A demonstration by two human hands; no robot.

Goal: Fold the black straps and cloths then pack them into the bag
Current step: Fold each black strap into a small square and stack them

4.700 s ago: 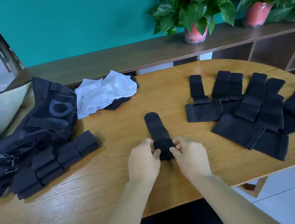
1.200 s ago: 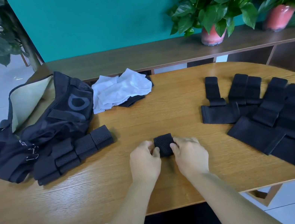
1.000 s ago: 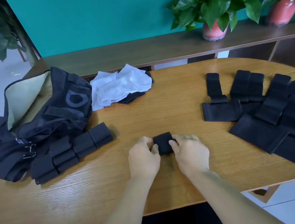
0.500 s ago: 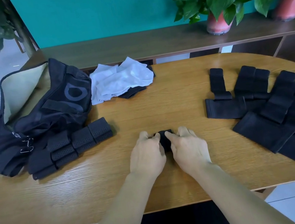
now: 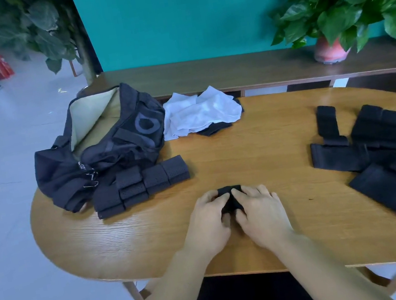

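Note:
A small folded black strap (image 5: 229,197) lies on the wooden table (image 5: 260,165) near the front middle. My left hand (image 5: 211,223) and my right hand (image 5: 259,211) sit side by side on it, each pinching an edge, and cover most of it. Several folded black straps (image 5: 142,184) are stacked beside the open black bag (image 5: 102,151) at the left. A spread of unfolded black straps (image 5: 391,155) lies at the right. A white cloth (image 5: 198,112) rests on a black cloth (image 5: 214,129) at the back.
A dark wooden shelf (image 5: 230,70) runs behind the table with a potted plant (image 5: 340,3) on it at the right. The table's rounded left edge drops to a tiled floor (image 5: 4,210). A teal wall stands behind.
The long strap has been rolled up into a small bundle under my hands. The view has swung left, so the bag sits nearer the middle. My fingers have closed over the bundle.

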